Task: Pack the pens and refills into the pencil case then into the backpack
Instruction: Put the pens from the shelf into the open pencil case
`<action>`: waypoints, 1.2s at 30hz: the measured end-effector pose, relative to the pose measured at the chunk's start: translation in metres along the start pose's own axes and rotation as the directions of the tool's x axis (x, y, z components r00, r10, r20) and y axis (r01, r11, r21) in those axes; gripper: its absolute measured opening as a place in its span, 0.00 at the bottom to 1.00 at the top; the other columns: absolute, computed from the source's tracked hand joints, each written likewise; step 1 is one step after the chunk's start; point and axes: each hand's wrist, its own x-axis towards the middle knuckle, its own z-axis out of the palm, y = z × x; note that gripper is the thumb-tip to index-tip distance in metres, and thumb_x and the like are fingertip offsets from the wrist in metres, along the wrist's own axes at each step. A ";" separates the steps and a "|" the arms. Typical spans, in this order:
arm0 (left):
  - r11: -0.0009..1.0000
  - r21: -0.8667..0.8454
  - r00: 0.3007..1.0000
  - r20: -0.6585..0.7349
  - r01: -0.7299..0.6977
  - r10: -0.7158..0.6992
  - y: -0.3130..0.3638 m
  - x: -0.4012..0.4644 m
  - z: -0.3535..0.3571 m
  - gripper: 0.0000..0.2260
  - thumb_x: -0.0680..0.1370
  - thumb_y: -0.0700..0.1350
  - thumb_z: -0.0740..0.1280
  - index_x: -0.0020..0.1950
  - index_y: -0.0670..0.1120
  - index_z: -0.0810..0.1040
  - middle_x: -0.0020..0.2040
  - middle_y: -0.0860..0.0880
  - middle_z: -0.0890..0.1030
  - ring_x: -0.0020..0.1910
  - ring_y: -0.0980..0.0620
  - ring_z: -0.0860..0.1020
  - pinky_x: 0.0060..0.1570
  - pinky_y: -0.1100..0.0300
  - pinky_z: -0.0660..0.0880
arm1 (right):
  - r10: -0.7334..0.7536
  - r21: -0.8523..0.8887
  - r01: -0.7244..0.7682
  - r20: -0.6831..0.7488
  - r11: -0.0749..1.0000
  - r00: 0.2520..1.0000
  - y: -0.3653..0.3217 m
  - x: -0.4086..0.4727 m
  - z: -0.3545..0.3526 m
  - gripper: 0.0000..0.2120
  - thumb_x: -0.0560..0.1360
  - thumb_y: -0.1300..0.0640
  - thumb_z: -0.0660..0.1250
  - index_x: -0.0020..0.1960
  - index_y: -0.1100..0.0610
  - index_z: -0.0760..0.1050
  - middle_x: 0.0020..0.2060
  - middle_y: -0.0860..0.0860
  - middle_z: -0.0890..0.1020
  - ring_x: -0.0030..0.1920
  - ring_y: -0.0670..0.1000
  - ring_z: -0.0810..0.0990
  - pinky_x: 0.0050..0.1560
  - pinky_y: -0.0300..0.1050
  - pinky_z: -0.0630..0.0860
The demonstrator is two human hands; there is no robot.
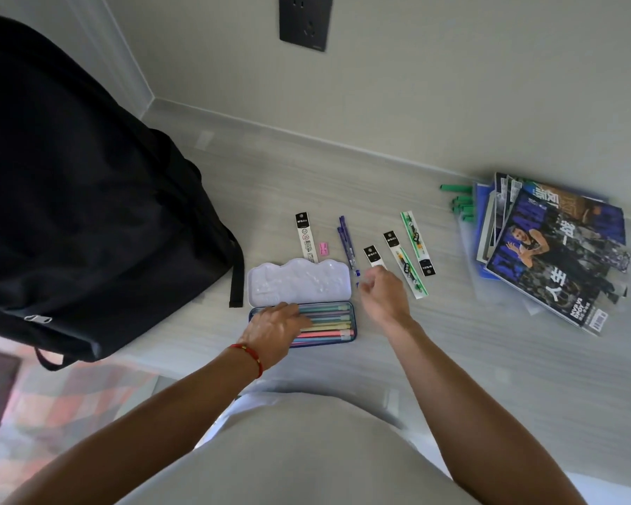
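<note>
An open blue pencil case [354, 324] lies on the floor with its pale lid [299, 282] folded back. Several pastel pens [328, 318] lie inside. My left hand [274, 331] rests flat on those pens at the case's left end. My right hand [381, 295] is just right of the lid, its curled fingers pinching the near end of a short refill pack [373, 256]. Purple pens [345, 240] lie left of that pack. Other refill packs [304, 233] [403, 266] [416, 242] lie on the floor. The black backpack [88, 213] stands at the left.
A pink sharpener [323, 248] lies beside the leftmost refill pack. A pile of magazines [554, 256] sits at the right with green markers [459, 204] behind it. The wall with a dark socket [305, 20] runs along the back. A patterned rug [51, 406] is at the lower left.
</note>
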 end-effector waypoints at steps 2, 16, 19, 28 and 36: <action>1.000 -0.013 1.000 -0.011 0.006 -0.006 0.002 0.001 -0.001 0.20 0.64 0.34 0.78 0.52 0.50 0.84 0.45 0.47 0.83 0.43 0.45 0.82 0.41 0.50 0.83 | -0.025 -0.067 0.025 0.002 0.997 1.000 -0.007 0.019 0.001 0.10 0.79 0.59 0.66 0.58 0.62 0.78 0.53 0.59 0.83 0.55 0.60 0.81 0.56 0.52 0.79; 0.987 -0.140 0.997 0.002 0.074 -0.074 0.002 0.003 0.009 0.23 0.67 0.30 0.73 0.59 0.49 0.83 0.52 0.44 0.81 0.51 0.43 0.79 0.55 0.48 0.79 | -0.019 -0.323 0.044 0.082 0.945 0.997 -0.015 0.061 0.015 0.14 0.79 0.57 0.67 0.58 0.67 0.75 0.54 0.63 0.80 0.52 0.64 0.82 0.47 0.51 0.77; 0.989 -0.129 0.997 0.000 0.075 -0.076 0.005 0.007 0.007 0.23 0.66 0.29 0.73 0.56 0.50 0.84 0.49 0.46 0.82 0.48 0.44 0.79 0.50 0.50 0.80 | 0.003 -0.336 0.032 0.102 0.941 0.995 -0.015 0.059 0.015 0.13 0.79 0.58 0.67 0.58 0.66 0.77 0.53 0.62 0.83 0.54 0.63 0.83 0.49 0.50 0.77; 0.954 -0.242 0.972 -0.112 0.176 -0.208 0.003 0.004 -0.001 0.16 0.73 0.31 0.66 0.54 0.46 0.84 0.49 0.45 0.83 0.47 0.45 0.80 0.48 0.51 0.81 | 0.041 -0.249 0.015 0.217 0.968 0.975 -0.001 0.031 0.000 0.04 0.78 0.64 0.65 0.44 0.61 0.77 0.44 0.60 0.86 0.41 0.58 0.86 0.37 0.45 0.80; 0.684 -0.641 0.820 -0.147 0.347 -0.553 -0.013 0.012 -0.037 0.18 0.75 0.34 0.64 0.59 0.52 0.80 0.50 0.51 0.80 0.43 0.54 0.80 0.44 0.71 0.76 | -0.286 0.112 0.264 0.312 0.958 0.906 0.027 -0.051 -0.025 0.06 0.84 0.55 0.59 0.48 0.53 0.69 0.34 0.49 0.81 0.27 0.47 0.81 0.29 0.44 0.79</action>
